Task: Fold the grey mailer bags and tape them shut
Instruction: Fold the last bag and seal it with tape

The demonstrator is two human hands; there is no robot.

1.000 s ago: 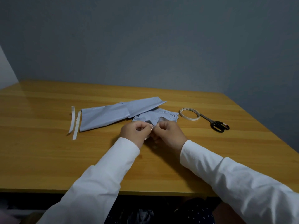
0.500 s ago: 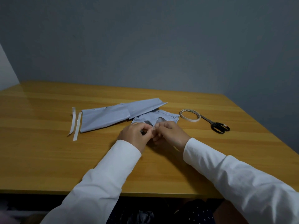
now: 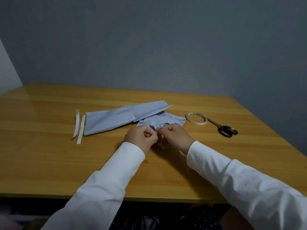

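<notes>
So the wooden table [image 3: 49, 156] is taking up most of the view, and the person is working near the middle of it, white sleeves [image 3: 116, 176] reaching in from the bottom.

Looks to me like we're in the taping stage of one bag. Both hands are sitting knuckle to knuckle right at the near edge of the small crumpled grey mailer bag [image 3: 163, 119]. The left hand [image 3: 141, 136] and right hand [image 3: 176, 136] are both curled up tight, and the fingertips seem to be pinching something tiny between them. I'm guessing a bit of tape or its backing being peeled, but honestly it's too small to tell for sure. Next move is probably getting that bit free and pressing it down over the fold, which needs one hand pinning the bag so it isn't springing open.

The other one, a long folded grey mailer bag [image 3: 116, 120], is lying flat and diagonal just behind the hands, its far end overlapping the small one. Smooth, a few creases, looks like thin slippery plastic.

Two white strips [image 3: 79, 127] are lying just left of it. The tape roll [image 3: 196, 118] and black scissors [image 3: 224, 129] are touching each other off to the right.
</notes>
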